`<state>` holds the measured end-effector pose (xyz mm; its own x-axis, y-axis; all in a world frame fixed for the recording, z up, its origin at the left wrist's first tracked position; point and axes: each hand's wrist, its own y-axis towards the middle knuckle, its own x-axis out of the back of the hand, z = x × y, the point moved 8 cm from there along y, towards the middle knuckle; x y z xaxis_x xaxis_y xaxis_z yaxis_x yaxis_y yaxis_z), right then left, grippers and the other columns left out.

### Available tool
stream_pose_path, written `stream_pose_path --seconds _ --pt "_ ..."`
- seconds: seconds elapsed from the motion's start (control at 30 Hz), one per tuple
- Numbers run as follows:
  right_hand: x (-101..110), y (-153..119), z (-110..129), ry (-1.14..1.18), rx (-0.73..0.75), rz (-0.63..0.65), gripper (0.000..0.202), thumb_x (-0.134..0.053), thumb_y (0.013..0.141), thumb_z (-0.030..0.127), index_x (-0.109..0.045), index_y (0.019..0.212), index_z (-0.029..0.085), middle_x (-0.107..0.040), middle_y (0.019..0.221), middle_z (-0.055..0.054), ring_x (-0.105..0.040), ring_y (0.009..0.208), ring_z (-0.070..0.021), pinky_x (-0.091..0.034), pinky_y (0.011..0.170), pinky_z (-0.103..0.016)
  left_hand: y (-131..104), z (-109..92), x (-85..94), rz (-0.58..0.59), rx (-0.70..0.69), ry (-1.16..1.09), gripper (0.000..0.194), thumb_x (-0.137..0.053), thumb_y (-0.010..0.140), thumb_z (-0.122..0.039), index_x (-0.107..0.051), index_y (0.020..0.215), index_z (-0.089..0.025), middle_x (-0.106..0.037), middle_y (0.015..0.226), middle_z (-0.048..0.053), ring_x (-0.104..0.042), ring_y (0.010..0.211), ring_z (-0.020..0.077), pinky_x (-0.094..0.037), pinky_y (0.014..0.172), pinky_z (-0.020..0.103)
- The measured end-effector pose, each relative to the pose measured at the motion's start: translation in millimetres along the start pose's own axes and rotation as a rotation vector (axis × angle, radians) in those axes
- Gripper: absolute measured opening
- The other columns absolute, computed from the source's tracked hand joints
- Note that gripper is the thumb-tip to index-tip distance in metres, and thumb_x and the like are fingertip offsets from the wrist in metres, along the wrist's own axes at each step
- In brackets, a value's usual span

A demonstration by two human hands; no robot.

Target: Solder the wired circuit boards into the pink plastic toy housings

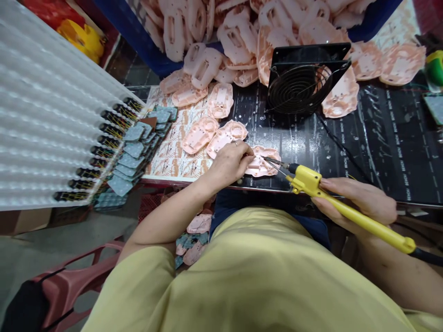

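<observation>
A pink plastic shell [265, 171] lies at the front edge of the black table, its inner side with posts facing up. My left hand [231, 162] rests over its left end, thumb and fingertips pinched together; whatever lies between them is too small to make out. In my right hand [360, 203] is a yellow soldering iron [332, 200], gripped along its handle. Its dark tip and a thin feed tube beside it reach the middle of the shell, close to my left fingertips. Two more pink shells [200, 133] lie just beyond my left hand.
A black fan [308, 78] stands behind the shell, its cable [341, 145] trailing right. Beyond it, a blue bin [138, 39] overflows with pink shells. Left are stacked green circuit boards [129, 159] and a white ridged panel [58, 106] with black-ended wired parts. A red stool [69, 281] stands lower left.
</observation>
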<state>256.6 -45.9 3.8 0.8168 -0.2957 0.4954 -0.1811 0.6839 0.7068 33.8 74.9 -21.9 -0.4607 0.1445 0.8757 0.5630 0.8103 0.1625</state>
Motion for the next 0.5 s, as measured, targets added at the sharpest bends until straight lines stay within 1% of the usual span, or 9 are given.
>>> stream_pose_path --seconds 0.1,0.2,0.4,0.47,0.5 --pt "-4 -1 -6 0.064 0.0 -0.007 0.041 -0.083 0.075 0.011 -0.071 0.111 0.028 -0.077 0.085 0.001 -0.075 0.07 -0.0198 -0.066 0.061 -0.03 0 0 0.3 0.001 -0.003 0.007 0.009 -0.059 0.091 -0.014 -0.066 0.087 -0.016 -0.071 0.089 0.006 -0.066 0.083 0.0199 -0.05 0.08 0.032" --pt "-6 4 -9 0.095 0.025 0.018 0.03 -0.084 0.074 0.011 -0.07 0.097 0.026 -0.076 0.081 0.001 -0.074 0.069 -0.0187 -0.065 0.059 -0.028 1 0 -0.4 0.009 -0.005 0.012 0.009 -0.058 0.091 -0.013 -0.066 0.087 -0.016 -0.071 0.089 0.007 -0.066 0.083 0.0201 -0.051 0.08 0.032" --pt "-6 20 -6 0.102 0.079 0.139 0.028 -0.083 0.075 0.01 -0.069 0.095 0.024 -0.075 0.077 0.001 -0.073 0.066 -0.0152 -0.064 0.061 -0.023 2 -1 -1.3 0.02 -0.006 0.018 0.008 -0.06 0.09 -0.013 -0.066 0.086 -0.015 -0.071 0.089 0.007 -0.066 0.084 0.0208 -0.05 0.081 0.033" --pt "-1 22 -5 0.122 0.086 0.134 0.028 -0.082 0.076 0.009 -0.069 0.095 0.024 -0.074 0.077 0.001 -0.072 0.065 -0.0154 -0.063 0.06 -0.023 2 -2 -0.8 0.017 -0.009 0.016 0.008 -0.061 0.091 -0.013 -0.066 0.085 -0.015 -0.071 0.088 0.007 -0.066 0.083 0.0203 -0.05 0.08 0.032" --pt "3 22 -6 0.128 0.063 0.114 0.027 -0.08 0.077 0.008 -0.069 0.096 0.024 -0.074 0.077 0.0 -0.072 0.066 -0.0158 -0.063 0.06 -0.024 2 -2 -0.6 0.017 -0.012 0.014 0.008 -0.061 0.091 -0.013 -0.067 0.085 -0.015 -0.071 0.088 0.007 -0.066 0.083 0.0201 -0.05 0.08 0.032"
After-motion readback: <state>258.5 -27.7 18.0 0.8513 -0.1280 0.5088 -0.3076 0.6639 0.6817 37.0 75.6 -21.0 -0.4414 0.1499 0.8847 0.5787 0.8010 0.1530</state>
